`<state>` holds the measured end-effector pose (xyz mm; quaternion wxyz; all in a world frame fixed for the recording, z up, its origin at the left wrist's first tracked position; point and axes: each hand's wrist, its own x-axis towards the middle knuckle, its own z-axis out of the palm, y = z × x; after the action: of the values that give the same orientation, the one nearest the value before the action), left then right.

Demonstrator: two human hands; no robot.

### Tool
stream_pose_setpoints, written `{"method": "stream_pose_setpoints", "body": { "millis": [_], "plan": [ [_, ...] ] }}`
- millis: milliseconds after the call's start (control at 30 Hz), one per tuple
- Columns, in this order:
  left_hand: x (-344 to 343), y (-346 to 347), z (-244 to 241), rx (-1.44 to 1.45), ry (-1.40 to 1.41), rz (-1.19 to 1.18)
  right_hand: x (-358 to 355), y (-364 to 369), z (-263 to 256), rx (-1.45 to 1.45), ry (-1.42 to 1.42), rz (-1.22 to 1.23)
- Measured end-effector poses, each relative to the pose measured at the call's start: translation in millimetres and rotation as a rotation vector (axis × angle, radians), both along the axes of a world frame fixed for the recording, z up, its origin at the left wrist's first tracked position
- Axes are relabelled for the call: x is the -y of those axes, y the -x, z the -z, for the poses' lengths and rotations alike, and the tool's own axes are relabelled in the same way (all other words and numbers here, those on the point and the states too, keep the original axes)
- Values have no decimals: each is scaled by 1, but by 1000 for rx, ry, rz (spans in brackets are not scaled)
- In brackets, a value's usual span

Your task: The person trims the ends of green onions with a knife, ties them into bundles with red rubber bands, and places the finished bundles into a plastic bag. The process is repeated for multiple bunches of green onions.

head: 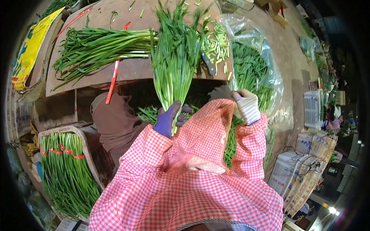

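Note:
My left hand (pixel 171 119), in a purple glove, grips a loose bunch of garlic chives (pixel 173 66) by the pale stem ends. Its leaves lie away from me across the board's near edge. My right hand (pixel 248 106) wears a knitted work glove with striped cuff and has its fingers curled. Nothing shows between them, though their inner side is hidden. It is beside the checked apron over my knee and an open clear plastic bag (pixel 245 26) of more chives (pixel 250 62). Left of the held bunch, other chives (pixel 107 49) lie sideways over a red tie strip (pixel 113 82).
A dark-handled knife (pixel 208 64) lies on the board (pixel 190 17) near cut stem ends (pixel 218 43). Tied chive bundles (pixel 65 167) fill a crate (pixel 86 150) at lower left. A cardboard box (pixel 42 63) with yellow print stands far left. White crates (pixel 284 170) stand at right.

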<state>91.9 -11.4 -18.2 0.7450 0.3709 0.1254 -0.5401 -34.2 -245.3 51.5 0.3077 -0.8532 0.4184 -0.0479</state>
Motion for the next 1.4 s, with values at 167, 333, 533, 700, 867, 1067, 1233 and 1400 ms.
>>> {"method": "stream_pose_setpoints", "body": {
  "millis": [167,333,533,700,867,1067,1233,1400],
  "plan": [
    [-1,14,-12,60,-47,-25,-60,-64,-7,400,-63,-252],
    [-23,16,-86,303,-148,25,-27,-122,-2,-4,164,-380],
    [-27,-3,-77,320,-140,-36,56,-51,-13,64,264,-12],
    [-4,-4,-51,328,-49,-43,32,6,26,392,246,73],
    [-8,-14,1,5,50,-8,-37,3,49,375,-270,20],
    [-5,-10,9,-151,318,-34,-115,-2,45,126,-473,-252],
    [-2,-6,6,-190,296,-42,-152,-9,50,-50,-407,-451],
    [-6,-6,14,-140,400,-18,-146,-11,73,63,-421,-294]
  ]
}}
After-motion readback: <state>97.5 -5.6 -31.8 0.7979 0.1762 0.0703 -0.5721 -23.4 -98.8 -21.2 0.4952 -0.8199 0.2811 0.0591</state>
